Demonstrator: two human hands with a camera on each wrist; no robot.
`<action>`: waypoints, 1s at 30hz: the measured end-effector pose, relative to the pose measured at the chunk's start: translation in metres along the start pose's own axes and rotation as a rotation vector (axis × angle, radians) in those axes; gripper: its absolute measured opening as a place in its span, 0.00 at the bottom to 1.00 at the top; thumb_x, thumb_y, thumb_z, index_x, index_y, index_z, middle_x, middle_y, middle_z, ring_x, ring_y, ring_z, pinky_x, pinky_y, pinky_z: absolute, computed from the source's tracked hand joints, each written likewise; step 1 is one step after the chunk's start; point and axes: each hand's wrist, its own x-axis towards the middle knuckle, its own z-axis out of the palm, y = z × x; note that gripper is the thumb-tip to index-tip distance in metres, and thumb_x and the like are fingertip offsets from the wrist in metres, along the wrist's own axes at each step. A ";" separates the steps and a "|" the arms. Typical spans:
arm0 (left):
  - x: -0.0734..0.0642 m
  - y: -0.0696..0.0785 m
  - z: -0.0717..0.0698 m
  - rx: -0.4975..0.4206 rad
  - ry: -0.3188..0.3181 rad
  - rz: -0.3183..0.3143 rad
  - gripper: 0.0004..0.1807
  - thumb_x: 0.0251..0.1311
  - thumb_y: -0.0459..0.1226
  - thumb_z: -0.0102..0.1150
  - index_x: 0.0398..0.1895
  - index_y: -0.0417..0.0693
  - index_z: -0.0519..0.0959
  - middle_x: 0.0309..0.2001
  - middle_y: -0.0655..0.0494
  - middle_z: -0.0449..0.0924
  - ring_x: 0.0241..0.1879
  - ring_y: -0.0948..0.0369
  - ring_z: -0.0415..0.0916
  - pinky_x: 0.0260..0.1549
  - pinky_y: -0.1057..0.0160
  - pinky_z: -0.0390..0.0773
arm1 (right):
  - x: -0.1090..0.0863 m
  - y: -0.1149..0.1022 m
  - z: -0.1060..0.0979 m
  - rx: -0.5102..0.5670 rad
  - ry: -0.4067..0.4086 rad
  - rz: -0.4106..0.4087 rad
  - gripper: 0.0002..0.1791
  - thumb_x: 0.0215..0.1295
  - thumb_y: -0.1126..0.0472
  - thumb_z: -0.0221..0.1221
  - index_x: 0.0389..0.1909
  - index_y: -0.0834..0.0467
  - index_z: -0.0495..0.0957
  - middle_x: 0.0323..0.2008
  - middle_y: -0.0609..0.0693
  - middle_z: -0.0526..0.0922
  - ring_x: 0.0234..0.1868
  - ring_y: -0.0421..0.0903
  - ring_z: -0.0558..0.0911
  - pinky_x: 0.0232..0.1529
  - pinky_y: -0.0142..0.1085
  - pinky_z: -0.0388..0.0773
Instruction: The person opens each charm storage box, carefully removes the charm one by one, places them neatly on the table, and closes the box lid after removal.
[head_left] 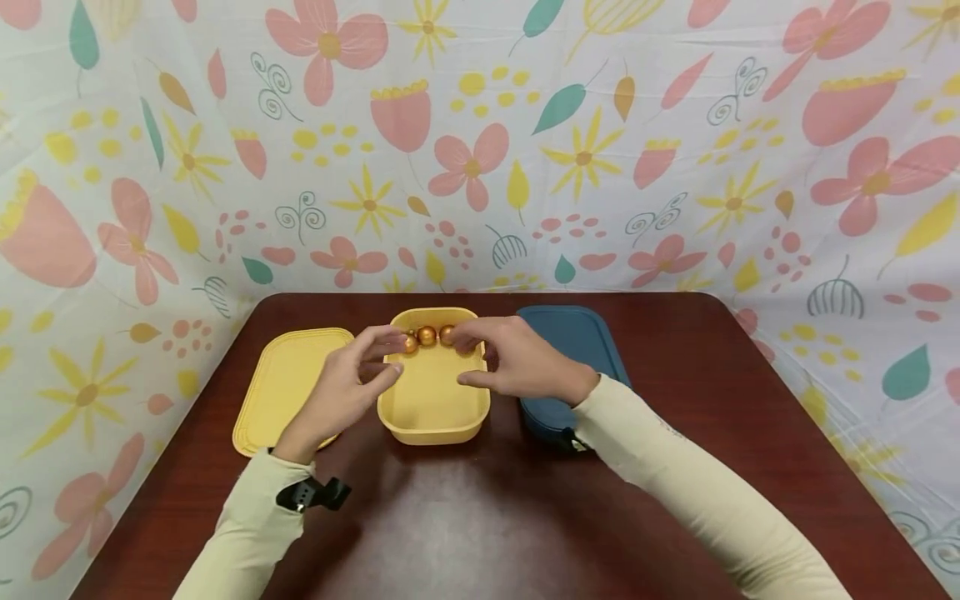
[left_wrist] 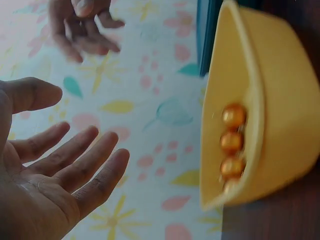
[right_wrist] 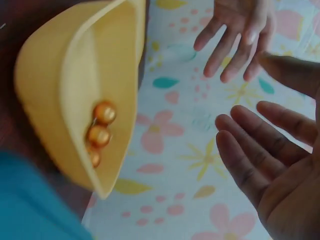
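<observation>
A yellow open box (head_left: 435, 435) stands in the middle of the table. Several shiny orange-gold balls (head_left: 427, 336) lie in a row along its far side. Above the box's left edge is my left hand (head_left: 347, 379), fingers loosely bent and apart. My right hand (head_left: 521, 360) is over the right edge in a like pose, partly covering the far right corner. Both wrist views show nothing in the palms; there the left hand (left_wrist: 55, 185) and the right hand (right_wrist: 280, 170) are spread, apart from the box.
To the left lies a flat yellow lid (head_left: 294, 375), partly behind my left arm. A dark blue box (head_left: 573, 333) with a blue top stands at the right, partly under my right forearm. Behind the dark red-brown table (head_left: 712, 433) hangs a flower-patterned cloth (head_left: 480, 100).
</observation>
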 end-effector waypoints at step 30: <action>0.034 0.017 0.125 -0.143 -0.227 -0.034 0.49 0.60 0.43 0.69 0.80 0.49 0.51 0.79 0.51 0.56 0.78 0.51 0.58 0.71 0.50 0.69 | -0.130 0.113 -0.015 -0.126 0.094 0.269 0.55 0.49 0.40 0.75 0.75 0.56 0.61 0.75 0.60 0.60 0.74 0.61 0.62 0.64 0.65 0.70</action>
